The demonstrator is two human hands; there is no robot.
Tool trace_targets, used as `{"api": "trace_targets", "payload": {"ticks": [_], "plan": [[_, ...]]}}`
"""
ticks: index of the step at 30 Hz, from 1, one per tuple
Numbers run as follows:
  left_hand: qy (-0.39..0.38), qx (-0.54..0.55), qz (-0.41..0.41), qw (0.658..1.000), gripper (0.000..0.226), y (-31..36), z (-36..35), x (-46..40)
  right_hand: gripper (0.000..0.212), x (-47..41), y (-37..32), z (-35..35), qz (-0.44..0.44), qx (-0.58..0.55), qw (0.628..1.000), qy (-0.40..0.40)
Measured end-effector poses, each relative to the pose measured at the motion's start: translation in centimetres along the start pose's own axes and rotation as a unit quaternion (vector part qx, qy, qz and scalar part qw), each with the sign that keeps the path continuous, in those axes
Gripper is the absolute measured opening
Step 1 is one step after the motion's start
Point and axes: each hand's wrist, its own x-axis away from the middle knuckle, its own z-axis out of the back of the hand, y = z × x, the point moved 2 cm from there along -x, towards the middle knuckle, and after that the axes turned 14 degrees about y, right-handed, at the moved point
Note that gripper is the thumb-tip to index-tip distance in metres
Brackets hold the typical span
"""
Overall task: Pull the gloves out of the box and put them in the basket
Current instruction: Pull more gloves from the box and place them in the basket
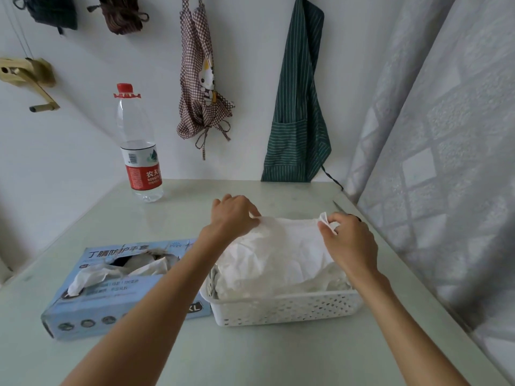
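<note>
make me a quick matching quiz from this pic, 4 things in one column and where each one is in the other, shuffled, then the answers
Things:
1. water bottle
2. glove box
3. basket
4. green striped apron

Places:
A. hanging on the wall
B. table, front left, lying flat
C. table, far left, upright
D. table, right of the box, holding white gloves

Pairs: 1-C, 2-B, 3-D, 4-A

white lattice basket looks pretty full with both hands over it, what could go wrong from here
1. The white plastic lattice basket is heaped above its rim; the white glove that the left hand and right hand pinch could slide off onto the pale green table.
2. The pale blue cardboard glove box has a torn opening with gloves trailing out, so the next pull may drag several.
</note>
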Motion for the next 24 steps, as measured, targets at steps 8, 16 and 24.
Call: {"api": "trace_targets", "payload": {"ticks": [8, 16, 24], "plan": [[0.08, 0.091, -0.031, 0.992, 0.025, 0.1, -0.5, 1.3, 0.024, -0.4, 1.0, -1.5, 0.101, 0.142, 0.984, -0.017], [-0.157, 0.047, -0.061, 0.985, 0.026, -2.2, 4.3, 6.1, 0.031, -1.2, 1.9, -1.4, 0.148, 0.133, 0.979, -0.046], [-0.163, 0.02, -0.136, 0.977, 0.033, 0.6, 1.9, 6.4, 0.03, -1.3, 2.0, -1.5, 0.16, 0.141, 0.975, -0.064]]}}
